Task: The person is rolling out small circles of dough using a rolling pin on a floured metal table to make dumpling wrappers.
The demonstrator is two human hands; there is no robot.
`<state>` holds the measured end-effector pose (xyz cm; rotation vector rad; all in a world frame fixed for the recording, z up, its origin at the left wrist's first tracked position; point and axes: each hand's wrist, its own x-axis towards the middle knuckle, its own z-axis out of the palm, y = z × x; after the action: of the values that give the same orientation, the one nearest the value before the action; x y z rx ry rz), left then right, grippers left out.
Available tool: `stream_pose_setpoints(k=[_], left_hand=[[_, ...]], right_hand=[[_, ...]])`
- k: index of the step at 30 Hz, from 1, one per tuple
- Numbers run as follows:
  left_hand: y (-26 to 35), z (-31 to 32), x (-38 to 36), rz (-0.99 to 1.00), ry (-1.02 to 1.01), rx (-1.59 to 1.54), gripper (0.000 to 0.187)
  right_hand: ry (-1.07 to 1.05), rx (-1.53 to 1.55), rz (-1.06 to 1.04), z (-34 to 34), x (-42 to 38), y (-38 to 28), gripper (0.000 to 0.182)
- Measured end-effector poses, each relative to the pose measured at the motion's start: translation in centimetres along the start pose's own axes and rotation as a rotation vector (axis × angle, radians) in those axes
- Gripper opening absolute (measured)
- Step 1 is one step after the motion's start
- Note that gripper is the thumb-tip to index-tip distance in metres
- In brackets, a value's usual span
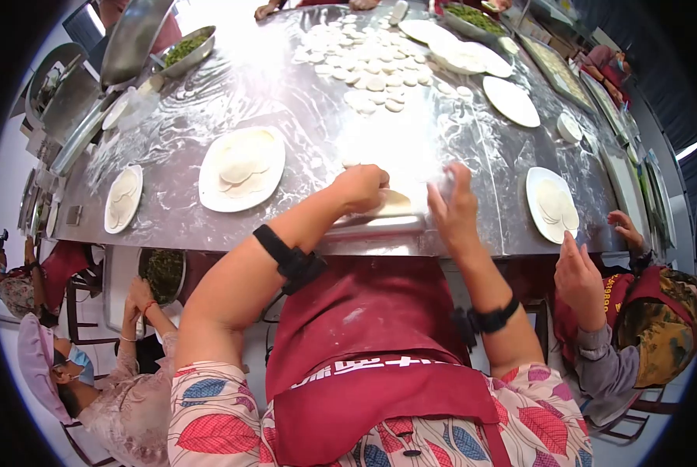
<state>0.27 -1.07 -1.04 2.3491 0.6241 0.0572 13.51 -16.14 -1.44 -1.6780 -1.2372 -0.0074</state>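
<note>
My left hand [364,189] is curling against the dough piece [396,205] by the counter's [317,233] near edge, grip unclear; my right [454,204] is hovering open; a white plate [211,187] is holding dough rounds [242,165].

From my remote seat I see both forearms reaching forward, each with a black strap; my left hand [362,189] curls, fingers bunched, while my right hand [455,206] is raised, fingers parted and partly bent.
</note>
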Motion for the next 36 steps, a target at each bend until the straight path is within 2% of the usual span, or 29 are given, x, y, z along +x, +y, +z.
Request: stream_pose_setpoints(k=[2, 6, 8, 10, 12, 14, 17, 20, 21, 23, 24, 26, 27, 30, 33, 35, 36], left_hand=[[-1.0, -0.2, -0.1, -0.007, -0.005, -0.1, 0.016], [-0.8, -1.0, -0.8, 0.021, -0.06, -0.137, 0.015], [-1.0, -0.4, 0.3, -0.002, 0.009, -0.063, 0.018], [-0.2, -0.5, 0.8, -0.062, 0.062, 0.007, 0.02], [0.3, -0.8, 0.6, -0.043, -0.008, -0.01, 0.021], [0.5, -0.9, -0.2, -0.003, -0.053, 0.025, 0.02], [-1.1, -0.6, -0.3, -0.009, -0.027, -0.078, 0.021], [-0.8, -0.9, -0.9, -0.023, -0.05, -0.027, 0.022], [-0.8, -0.8, -0.6, -0.01, -0.014, 0.041, 0.022], [-1.0, -0.5, 0.3, -0.004, 0.046, 0.134, 0.024], [-0.3, -0.7, 0.2, -0.03, 0.02, 0.081, 0.024], [0.7, -0.9, 0.1, -0.078, -0.028, -0.039, 0.024], [0.0, -0.5, 0.4, -0.009, -0.034, 0.048, 0.022], [-1.3, 0.1, 0.2, -0.037, 0.061, -0.091, 0.021], [-0.9, -0.5, -1.1, -0.021, 0.023, -0.095, 0.019], [-0.5, -0.7, -1.4, 0.022, 0.023, -0.019, 0.018], [0.3, -1.3, -1.5, -0.053, 0.008, 0.042, 0.02]], right_hand=[[-0.059, 0.11, 0.187, -1.6, -2.4, -1.2, 0.041], [0.027, -0.037, -0.083, 0.6, 1.5, 0.1, 0.04], [-0.041, -0.094, -0.026, 2.4, 4.4, 0.7, 0.041], [-0.019, -0.124, -0.056, 2.8, 4.5, 1.1, 0.041], [0.013, -0.139, -0.098, 2.3, 4.2, 1.0, 0.041], [0.049, -0.131, -0.133, 0.2, 0.5, 0.1, 0.042], [-0.058, 0.079, 0.181, -1.7, -2.3, -1.9, 0.039], [0.022, -0.034, -0.08, 0.3, 1.2, -0.1, 0.037], [-0.029, -0.025, 0.009, 1.1, 2.7, 0.2, 0.037], [-0.02, -0.035, -0.043, 2.5, 4.4, 0.7, 0.036], [-0.016, -0.011, -0.062, 2.7, 4.8, 0.7, 0.037], [0.025, -0.043, -0.079, 1.7, 3.1, 0.3, 0.038], [0.04, -0.062, -0.087, 0.8, 1.7, 0.1, 0.039], [-0.022, 0.029, 0.089, -1.2, -2.3, -0.8, 0.041], [0.045, -0.053, -0.078, -0.4, -0.2, -0.8, 0.04], [-0.005, -0.036, -0.023, 1.4, 3.2, 0.4, 0.038], [-0.022, -0.023, -0.028, 2.4, 4.6, 0.2, 0.037]])
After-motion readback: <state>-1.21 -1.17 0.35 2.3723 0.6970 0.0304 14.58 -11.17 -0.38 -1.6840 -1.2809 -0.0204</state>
